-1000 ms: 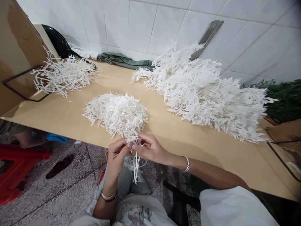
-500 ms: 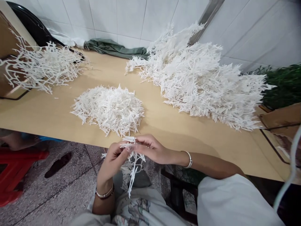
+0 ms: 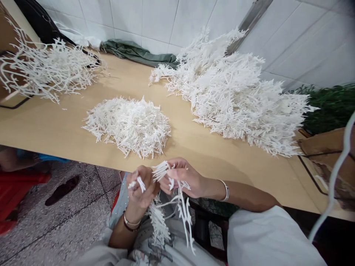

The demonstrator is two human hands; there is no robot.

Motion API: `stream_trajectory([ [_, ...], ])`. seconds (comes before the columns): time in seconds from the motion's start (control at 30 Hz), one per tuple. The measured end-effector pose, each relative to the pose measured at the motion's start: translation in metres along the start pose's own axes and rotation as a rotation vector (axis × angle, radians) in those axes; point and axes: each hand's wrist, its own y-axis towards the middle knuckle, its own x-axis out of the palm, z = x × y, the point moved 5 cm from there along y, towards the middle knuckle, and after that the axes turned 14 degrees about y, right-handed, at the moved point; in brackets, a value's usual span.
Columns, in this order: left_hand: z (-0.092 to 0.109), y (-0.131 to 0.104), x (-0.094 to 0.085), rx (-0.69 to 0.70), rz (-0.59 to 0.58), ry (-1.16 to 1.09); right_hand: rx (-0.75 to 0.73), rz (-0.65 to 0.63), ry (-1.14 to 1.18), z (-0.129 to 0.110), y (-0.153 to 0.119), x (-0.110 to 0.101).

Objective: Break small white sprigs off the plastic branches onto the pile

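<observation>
Just off the table's front edge, my left hand [image 3: 142, 187] is closed on white branched pieces, with small tips poking up between the fingers. My right hand [image 3: 185, 177] pinches a white branched sprig [image 3: 185, 210] whose tips fan out to the left and whose stems hang down over my lap. More white strands [image 3: 159, 223] dangle below and between the two hands. Behind them on the table lies a heap of short white pieces [image 3: 130, 125]. A larger pile of white branched sprigs [image 3: 235, 92] lies at the back right, and looser bare white stems [image 3: 52, 70] lie at the left.
A green cloth [image 3: 135, 53] lies along the tiled wall on the table [image 3: 69, 133]. Green foliage [image 3: 327, 107] and a cardboard box [image 3: 327, 147] stand at the right, near a pale cable [image 3: 337, 173]. A red stool [image 3: 22, 192] and a dark slipper [image 3: 62, 190] are below left.
My hands have moved apart a little. My left hand has turned and closed with tips showing between its fingers, and my right hand has the sprig farther right. The view has shifted slightly.
</observation>
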Motion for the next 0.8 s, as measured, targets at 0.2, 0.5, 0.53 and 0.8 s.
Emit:
stream_trajectory([
  [0.2,0.022,-0.005,-0.019,0.280,0.246,0.125,-0.093,0.045,-0.053,-0.003,0.005,-0.010],
  [0.5,0.077,0.043,-0.033,0.348,0.552,1.307,-0.375,0.396,-0.279,-0.016,0.006,-0.044],
  [0.53,0.078,0.048,-0.034,0.332,0.565,1.355,-0.396,0.409,-0.320,-0.016,0.006,-0.046],
  [0.8,0.073,0.054,-0.033,0.373,0.635,1.326,-0.365,0.477,-0.321,-0.005,0.009,-0.061],
])
